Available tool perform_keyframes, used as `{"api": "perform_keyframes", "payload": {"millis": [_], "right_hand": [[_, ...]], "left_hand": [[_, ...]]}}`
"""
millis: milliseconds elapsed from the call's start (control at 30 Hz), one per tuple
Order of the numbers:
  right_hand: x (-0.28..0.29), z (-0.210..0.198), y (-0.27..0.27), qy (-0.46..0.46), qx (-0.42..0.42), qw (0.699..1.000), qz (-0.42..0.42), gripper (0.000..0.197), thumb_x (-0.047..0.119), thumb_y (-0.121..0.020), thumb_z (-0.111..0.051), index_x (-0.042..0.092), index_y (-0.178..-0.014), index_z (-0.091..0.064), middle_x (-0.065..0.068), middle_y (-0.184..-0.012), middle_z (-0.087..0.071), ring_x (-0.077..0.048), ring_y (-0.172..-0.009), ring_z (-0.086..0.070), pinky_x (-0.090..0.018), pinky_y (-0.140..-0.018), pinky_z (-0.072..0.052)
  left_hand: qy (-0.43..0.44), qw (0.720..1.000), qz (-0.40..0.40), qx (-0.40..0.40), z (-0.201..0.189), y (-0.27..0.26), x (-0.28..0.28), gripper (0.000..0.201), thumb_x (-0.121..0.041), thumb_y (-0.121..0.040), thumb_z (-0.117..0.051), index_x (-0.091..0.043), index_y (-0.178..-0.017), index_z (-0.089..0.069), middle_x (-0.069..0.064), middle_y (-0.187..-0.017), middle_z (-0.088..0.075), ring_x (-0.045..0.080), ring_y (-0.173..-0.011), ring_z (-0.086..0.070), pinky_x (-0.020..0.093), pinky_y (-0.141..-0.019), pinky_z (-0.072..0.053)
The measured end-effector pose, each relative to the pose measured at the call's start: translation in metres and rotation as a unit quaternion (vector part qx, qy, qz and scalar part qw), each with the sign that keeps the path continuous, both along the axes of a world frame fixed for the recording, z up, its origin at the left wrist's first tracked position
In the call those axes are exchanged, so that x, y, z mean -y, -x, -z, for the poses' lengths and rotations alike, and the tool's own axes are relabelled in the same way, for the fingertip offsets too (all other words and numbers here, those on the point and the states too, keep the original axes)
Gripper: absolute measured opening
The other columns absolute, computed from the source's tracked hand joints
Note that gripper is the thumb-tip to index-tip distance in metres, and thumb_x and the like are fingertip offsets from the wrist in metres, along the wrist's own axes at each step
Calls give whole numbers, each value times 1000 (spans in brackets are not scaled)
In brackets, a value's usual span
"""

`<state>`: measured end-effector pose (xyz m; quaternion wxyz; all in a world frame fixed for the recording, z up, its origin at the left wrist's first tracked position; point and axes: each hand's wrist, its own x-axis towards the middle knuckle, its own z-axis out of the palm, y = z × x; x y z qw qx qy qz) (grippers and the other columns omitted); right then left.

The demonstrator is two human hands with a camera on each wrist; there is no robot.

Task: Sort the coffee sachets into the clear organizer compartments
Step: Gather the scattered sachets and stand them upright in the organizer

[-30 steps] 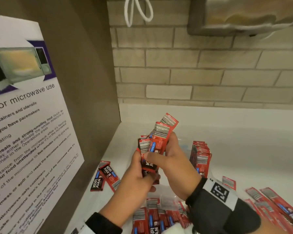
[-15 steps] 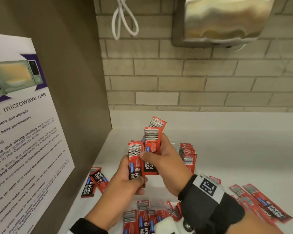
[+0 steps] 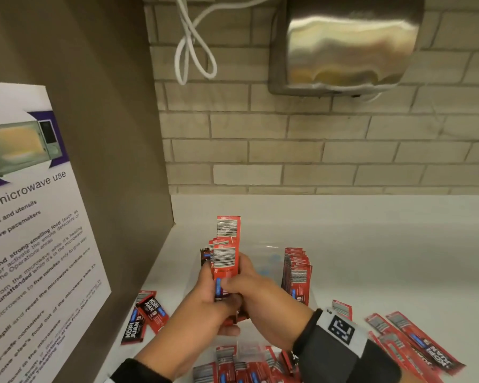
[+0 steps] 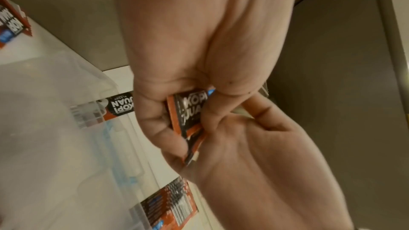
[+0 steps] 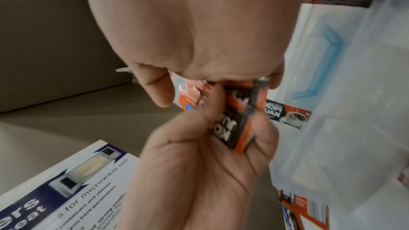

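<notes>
A bundle of red coffee sachets (image 3: 226, 261) stands upright, barcode ends up, in both hands above the clear organizer (image 3: 266, 261). My left hand (image 3: 215, 306) grips the bundle's lower part from the left. My right hand (image 3: 242, 286) pinches it from the right, thumb across the front. The left wrist view shows my left fingers (image 4: 155, 120) curled round the sachets (image 4: 190, 111). In the right wrist view both hands close on the sachets (image 5: 239, 120). A stack of sachets (image 3: 296, 275) stands in the organizer's right compartment.
Loose sachets lie on the white counter at the left (image 3: 147, 313), at the right (image 3: 412, 341) and near the front edge (image 3: 246, 366). A brown side panel with a microwave notice (image 3: 33, 244) stands on the left. The brick wall holds a steel dispenser (image 3: 346, 42).
The fanned sachets in the right hand and the one in the left have been brought together into one squared bundle. Both hands sit closer together.
</notes>
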<state>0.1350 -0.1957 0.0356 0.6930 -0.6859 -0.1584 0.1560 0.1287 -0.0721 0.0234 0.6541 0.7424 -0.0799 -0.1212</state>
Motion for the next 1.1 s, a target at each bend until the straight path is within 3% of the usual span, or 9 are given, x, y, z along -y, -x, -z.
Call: {"api": "perform_keyframes", "payload": {"millis": [167,333,467,600,700,767,900,1033,1100], "right_hand": [[18,-27,-12,29,103,993,51,79,5,-87,-59,45,-139,-15,16,-127,-48,-1,-116,-50,-27,-99,-45],[12,-25,-8,76,139,987,16,65,4,-94,-46,46,-135,-20,3,-124,-53,-10,-108,-57,-30,-100,-45],[12,-16,-3,119,195,973,30,57,4,-92,-49,35,-135,-27,1,-131,-40,-7,-114,-50,-24,-98,-45],[36,-43,-6,228,331,915,26,62,0,-87,-52,41,-130,-37,6,-120,-42,4,-105,-46,-9,-81,-43],[50,-54,-12,335,401,852,-29,49,-4,-84,-50,23,-125,-53,-5,-110,-45,-13,-100,-50,-15,-83,-42],[61,-50,-17,348,421,838,-17,40,-4,-82,-52,11,-119,-56,-7,-108,-46,-16,-96,-52,-17,-80,-43],[87,-41,-21,340,433,835,20,29,6,-85,-59,12,-113,-57,0,-104,-46,1,-87,-49,-8,-74,-39],[97,-22,-21,379,443,812,21,23,7,-88,-56,12,-109,-61,-6,-102,-50,-14,-88,-52,-21,-78,-43],[103,-14,-24,396,412,820,16,21,3,-86,-56,11,-104,-62,-6,-101,-50,-17,-88,-53,-28,-80,-44]], "left_hand": [[-9,1000,-3,-7,-1,-3,-5,59,0,-90,-55,-48,-122,-44,0,-99,-66,18,-92,-66,24,-63,-51],[11,1000,-24,-4,-5,-4,3,47,3,-88,-55,-36,-114,-54,5,-95,-69,16,-83,-66,25,-60,-51],[-25,999,-27,12,-3,-5,1,44,1,-85,-56,-34,-112,-56,-2,-89,-70,13,-81,-66,24,-59,-48],[-118,991,-9,68,-12,-7,4,39,1,-83,-56,-32,-103,-55,-4,-84,-67,7,-76,-62,22,-61,-48],[-183,973,28,139,-26,-16,12,37,2,-83,-55,-33,-94,-51,-4,-80,-63,-5,-65,-59,9,-54,-42],[-207,962,50,171,-32,-26,21,39,2,-83,-55,-31,-104,-50,-5,-85,-63,-5,-66,-58,9,-56,-40],[-248,941,91,212,-30,-42,39,39,-7,-87,-55,-27,-119,-44,-9,-93,-59,1,-79,-54,15,-64,-40],[-264,931,133,216,-13,-52,58,27,-7,-90,-53,-24,-109,-43,-11,-86,-52,-3,-75,-49,7,-60,-36],[-269,930,158,194,-2,-55,61,33,-11,-86,-60,-20,-113,-43,-4,-97,-55,1,-84,-53,7,-66,-39]]}}
